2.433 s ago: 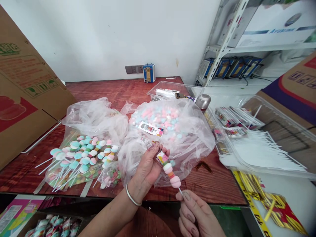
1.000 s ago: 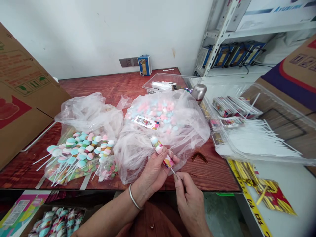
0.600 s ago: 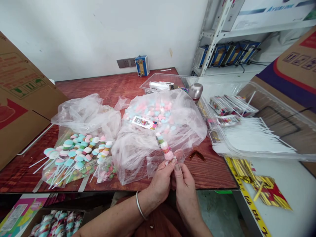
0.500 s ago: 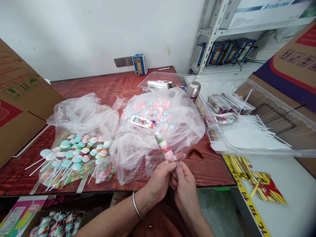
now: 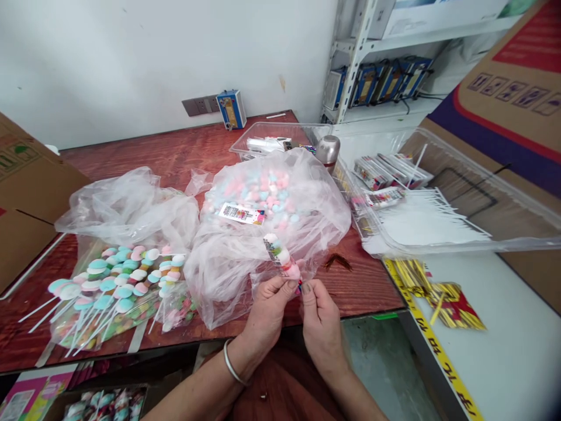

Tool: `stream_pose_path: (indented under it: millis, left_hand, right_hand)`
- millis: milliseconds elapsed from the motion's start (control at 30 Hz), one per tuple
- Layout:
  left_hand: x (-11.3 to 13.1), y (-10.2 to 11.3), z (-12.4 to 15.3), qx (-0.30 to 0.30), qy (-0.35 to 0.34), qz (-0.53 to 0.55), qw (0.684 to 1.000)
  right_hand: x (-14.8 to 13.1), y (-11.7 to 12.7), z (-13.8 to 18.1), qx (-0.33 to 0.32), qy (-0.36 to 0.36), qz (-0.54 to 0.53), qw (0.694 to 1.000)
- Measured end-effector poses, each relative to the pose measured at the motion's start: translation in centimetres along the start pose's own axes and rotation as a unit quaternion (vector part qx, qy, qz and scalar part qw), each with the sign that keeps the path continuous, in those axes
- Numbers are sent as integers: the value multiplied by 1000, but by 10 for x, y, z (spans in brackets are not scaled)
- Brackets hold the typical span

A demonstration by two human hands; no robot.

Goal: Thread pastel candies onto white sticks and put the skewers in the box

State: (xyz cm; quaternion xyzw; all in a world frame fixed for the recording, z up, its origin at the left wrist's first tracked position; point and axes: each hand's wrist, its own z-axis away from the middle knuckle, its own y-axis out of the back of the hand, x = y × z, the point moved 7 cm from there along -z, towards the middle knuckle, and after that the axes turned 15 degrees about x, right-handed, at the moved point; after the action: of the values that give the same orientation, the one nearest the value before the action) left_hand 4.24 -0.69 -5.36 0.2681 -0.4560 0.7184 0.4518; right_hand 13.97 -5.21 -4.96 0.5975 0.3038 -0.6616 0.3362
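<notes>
My left hand (image 5: 268, 309) and my right hand (image 5: 321, 316) meet at the table's front edge, both pinched at the base of one wrapped candy skewer (image 5: 279, 256) that points up and away. Behind the skewer lies a clear plastic bag (image 5: 307, 222) full of pink, blue and white candies, with a printed label (image 5: 242, 213) on top. To the left, a pile of finished candy skewers (image 5: 114, 279) with white sticks rests on plastic. A silver bangle circles my left wrist.
A clear tray (image 5: 517, 234) at the right holds white sticks (image 5: 427, 219) and printed wrappers (image 5: 385, 175). Gold twist ties (image 5: 432, 295) lie on the white surface. Cardboard boxes stand at the far left (image 5: 26, 199) and right (image 5: 517, 105). A smaller clear tray (image 5: 274, 131) sits behind the bag.
The skewer has been turned from pointing down-right to standing upright in front of the bag. My right hand has come up to join my left at its base.
</notes>
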Motion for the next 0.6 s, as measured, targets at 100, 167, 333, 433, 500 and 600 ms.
stream_pose_path:
  millis: [100, 167, 333, 433, 500, 600]
  left_hand:
    - [-5, 1, 5, -92, 71, -16, 993]
    - [-8, 3, 10, -154, 108, -41, 981]
    - [7, 17, 5, -110, 53, -70, 990]
    - [33, 30, -4, -33, -68, -131, 988]
    - [44, 36, -7, -16, -113, -193, 974]
    - [51, 37, -6, -32, -146, -260, 954]
  right_hand:
    - [19, -25, 21, -144, -237, -205, 939]
    - [19, -39, 40, -243, -335, -274, 868]
    - [7, 5, 10, -187, -54, 1, 981]
    - [-7, 56, -20, 5, 212, 295, 932]
    - [-4, 69, -29, 27, 291, 414, 862]
    - [5, 67, -33, 8, 350, 527, 774]
